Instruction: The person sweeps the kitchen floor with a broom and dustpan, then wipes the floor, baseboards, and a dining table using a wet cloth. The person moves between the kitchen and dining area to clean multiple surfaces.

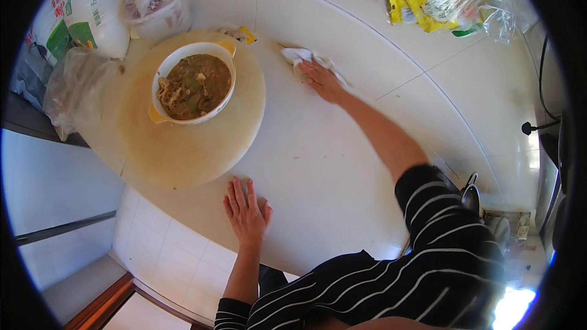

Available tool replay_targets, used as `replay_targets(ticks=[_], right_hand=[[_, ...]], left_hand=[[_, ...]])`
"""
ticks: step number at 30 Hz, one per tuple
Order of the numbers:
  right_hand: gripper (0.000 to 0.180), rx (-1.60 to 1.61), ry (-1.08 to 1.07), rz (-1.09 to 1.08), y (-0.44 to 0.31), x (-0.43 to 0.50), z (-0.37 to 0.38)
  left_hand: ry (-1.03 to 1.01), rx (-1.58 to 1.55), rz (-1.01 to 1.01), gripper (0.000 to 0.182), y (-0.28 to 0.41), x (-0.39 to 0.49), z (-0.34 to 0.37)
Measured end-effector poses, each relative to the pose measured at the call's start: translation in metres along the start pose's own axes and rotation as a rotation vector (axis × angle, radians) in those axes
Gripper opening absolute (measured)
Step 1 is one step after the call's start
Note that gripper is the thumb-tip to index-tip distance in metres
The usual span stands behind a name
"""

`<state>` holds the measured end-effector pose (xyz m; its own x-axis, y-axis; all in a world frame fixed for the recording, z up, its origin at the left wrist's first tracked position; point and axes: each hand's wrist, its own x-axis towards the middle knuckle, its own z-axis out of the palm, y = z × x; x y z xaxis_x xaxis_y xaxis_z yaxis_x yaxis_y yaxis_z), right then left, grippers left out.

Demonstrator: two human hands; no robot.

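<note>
My right hand (321, 81) presses a crumpled white cloth (296, 54) against the pale countertop (316, 192), close to the tiled wall. Palm down, my left hand (246, 220) rests near the counter's front edge with nothing in it, its fingertips just short of a round cutting board (224, 151). On that board stands a white bowl (170, 66) with yellow handles, holding a brown stew with shreds and green pieces. A few small crumbs (325, 156) lie on the counter between my hands.
Large white printed bags (98, 18), a plastic tub (181, 11) and a clear plastic bag (75, 89) crowd the left end. A small yellow packet (248, 35) lies behind the board. A bag of yellow packets (426, 0) is upper right; a black plug (528, 127) is below it.
</note>
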<state>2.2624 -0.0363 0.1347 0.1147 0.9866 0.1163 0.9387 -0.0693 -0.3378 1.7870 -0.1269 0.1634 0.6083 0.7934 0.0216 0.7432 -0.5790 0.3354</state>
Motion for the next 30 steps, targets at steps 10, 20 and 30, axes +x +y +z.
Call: replay_targets(ticks=[10,20,30], right_hand=[[0.037,0.034,-0.104,0.203,-0.131,0.020,0.024],[0.042,-0.357,-0.136,0.517,-0.027,-0.158,-0.047],[0.037,0.145,0.631,0.139,-0.028,-0.186,-0.043]], left_hand=[[-0.001,0.050,0.036,0.078,0.002,0.004,-0.006],[0.080,0.054,0.062,0.072,0.003,0.004,0.007],[0.105,0.102,0.085,0.068,-0.009,0.002,0.014]])
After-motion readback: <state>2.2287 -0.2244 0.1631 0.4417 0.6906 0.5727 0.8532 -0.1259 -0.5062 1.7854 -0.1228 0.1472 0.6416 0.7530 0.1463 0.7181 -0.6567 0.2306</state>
